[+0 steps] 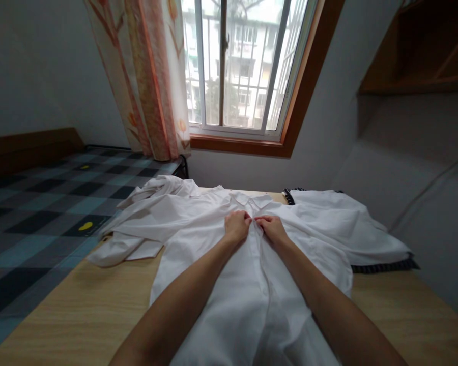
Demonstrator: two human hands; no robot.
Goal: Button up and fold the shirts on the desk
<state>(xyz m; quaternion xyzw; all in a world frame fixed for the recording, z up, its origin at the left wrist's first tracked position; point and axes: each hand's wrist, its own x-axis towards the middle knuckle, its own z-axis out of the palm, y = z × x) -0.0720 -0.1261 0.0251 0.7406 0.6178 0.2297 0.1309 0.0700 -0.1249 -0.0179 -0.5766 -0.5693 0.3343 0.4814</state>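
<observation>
A white button-up shirt point(236, 284) lies spread front side up, its collar point(251, 200) toward the window. Just below the collar, my left hand point(237, 224) pinches one side of the front placket. My right hand point(272, 227) pinches the other side close by, so the fingertips nearly meet. Both hands are closed on the shirt's front edges; any button between the fingers is too small to make out. Below my hands the placket runs down toward me, with its two edges slightly apart in places.
More white cloth point(164, 190) is bunched at the table's left. Folded white fabric point(339, 218) lies over a dark striped item point(385, 266) at right. The wooden table point(76, 305) adjoins a checked bed point(34, 223). Behind are a curtain point(152, 76) and a window point(244, 66).
</observation>
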